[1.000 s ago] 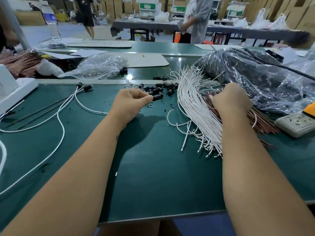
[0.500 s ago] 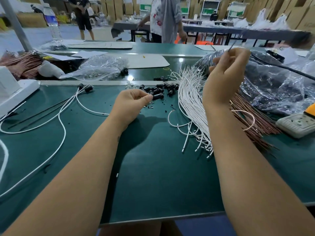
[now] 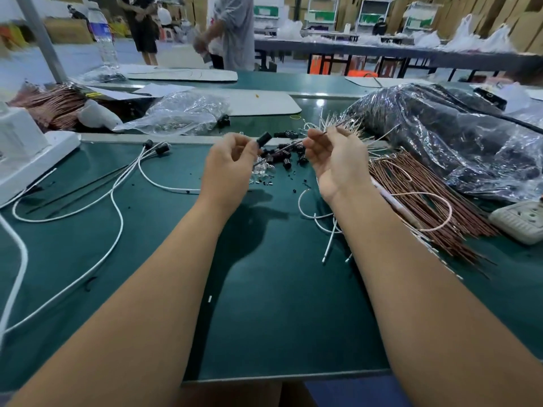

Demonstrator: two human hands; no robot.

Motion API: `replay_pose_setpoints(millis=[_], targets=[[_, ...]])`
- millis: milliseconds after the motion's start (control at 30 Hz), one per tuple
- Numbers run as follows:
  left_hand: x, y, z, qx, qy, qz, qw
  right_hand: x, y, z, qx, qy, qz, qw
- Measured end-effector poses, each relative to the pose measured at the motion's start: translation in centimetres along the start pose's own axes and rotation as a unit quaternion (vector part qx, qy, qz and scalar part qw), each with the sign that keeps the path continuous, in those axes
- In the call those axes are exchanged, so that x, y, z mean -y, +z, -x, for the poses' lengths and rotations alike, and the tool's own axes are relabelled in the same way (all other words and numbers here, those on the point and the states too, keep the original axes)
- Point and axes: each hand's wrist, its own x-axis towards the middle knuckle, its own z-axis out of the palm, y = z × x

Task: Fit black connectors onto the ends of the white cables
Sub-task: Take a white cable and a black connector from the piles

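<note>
Across the green table (image 3: 264, 318) the biggest thing is a crumpled dark plastic bag (image 3: 446, 142) at the far right, with a bundle of copper-brown wires (image 3: 426, 201) fanned out in front of it and a grey power strip (image 3: 520, 221) at the right edge. Far left sits a white machine (image 3: 26, 151); behind it lie more brown wires (image 3: 50, 104), a clear bag (image 3: 182, 113) and a water bottle (image 3: 102, 36) whose label is too blurred to read. White cables (image 3: 117, 207) already capped in black loop over the left of the table. More white cables (image 3: 329, 227) lie under the right forearm, which hides most of them. Loose black connectors (image 3: 285, 157) are scattered between the two hands, by the table's far edge. The left hand (image 3: 229, 168) has its grip closed on one connector (image 3: 264, 138), a short black cylinder held up above the pile. The right hand (image 3: 335, 160) pinches a thin wire (image 3: 293, 145) whose end points toward that connector, just short of it; its colour is blurred.
</note>
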Motion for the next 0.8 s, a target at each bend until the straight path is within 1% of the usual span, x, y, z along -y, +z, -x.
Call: replay_pose_setpoints(millis=[67,133,167,233,333,433,500,633,700,800], targets=[[-0.2,0.1,0.2,0.026,-0.021,0.026,0.999,-0.3,0.4,0.3,-0.002,-0.014,-0.018,1.000],[-0.3,0.0,0.2,0.025,-0.017,0.000,1.000,-0.4,0.7,0.5,0.014,-0.029,-0.019,0.999],[-0.3,0.0,0.2,0.018,-0.013,-0.009,1.000,-0.5,0.9,0.6,0.030,-0.031,0.002,0.999],[-0.3,0.1,0.2,0.005,-0.009,-0.004,1.000,-1.0,1.2,0.9,0.069,-0.022,0.085,0.994],[-0.4,0.2,0.2,-0.002,-0.010,-0.005,1.000,-2.4,1.5,1.4,0.120,0.017,0.215,0.969],[-0.4,0.2,0.2,-0.003,-0.013,-0.007,1.000,-3.1,1.6,1.7,0.146,0.041,0.249,0.957],[-0.4,0.2,0.1,0.000,-0.016,-0.002,1.000,-3.1,1.6,1.6,0.135,0.031,0.241,0.961],[-0.1,0.0,0.0,0.005,-0.026,-0.003,1.000,-2.5,1.2,0.9,0.055,-0.005,0.168,0.984],[0.1,-0.1,0.0,0.008,-0.029,-0.009,1.000,-2.0,0.8,0.5,0.023,-0.026,0.142,0.989],[0.4,-0.1,0.0,0.019,-0.027,-0.021,0.999,-1.7,0.5,0.3,0.000,-0.050,0.121,0.991]])
